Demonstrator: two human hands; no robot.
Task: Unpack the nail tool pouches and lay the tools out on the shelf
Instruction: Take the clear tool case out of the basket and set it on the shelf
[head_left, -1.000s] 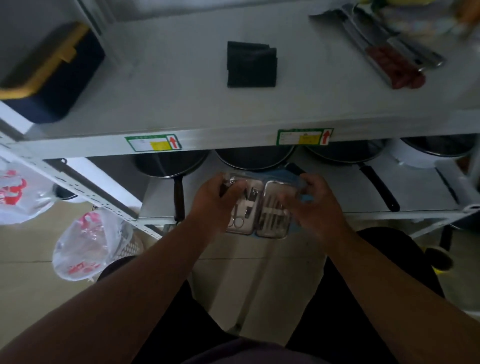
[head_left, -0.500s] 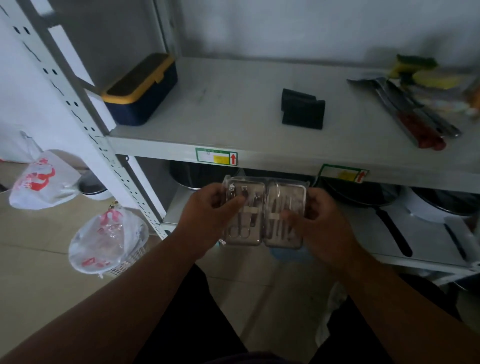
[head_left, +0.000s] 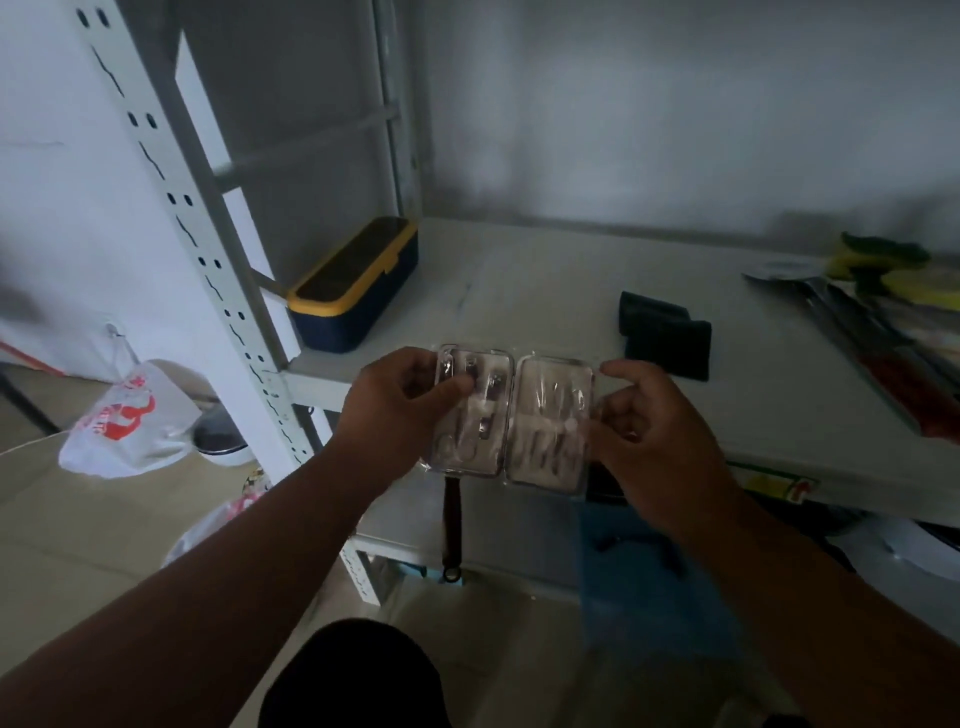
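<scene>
Both hands hold an opened nail tool case (head_left: 511, 418) in the air, just in front of the shelf (head_left: 561, 291) edge. The left hand (head_left: 400, 408) grips the case's left half, thumb laid across the tools inside it. The right hand (head_left: 652, 431) holds the right half by its outer edge, fingers curled behind and thumb raised near the top corner. The case lies spread flat like a book, its metal tools blurred under a clear wrap. Beyond the right hand a black pouch (head_left: 665, 335) sits closed on the shelf. Beyond the left hand, at the shelf's corner, stands a dark blue box with a yellow lid (head_left: 353, 288). Far to the right of the hands lie knives (head_left: 883, 343), blurred.
</scene>
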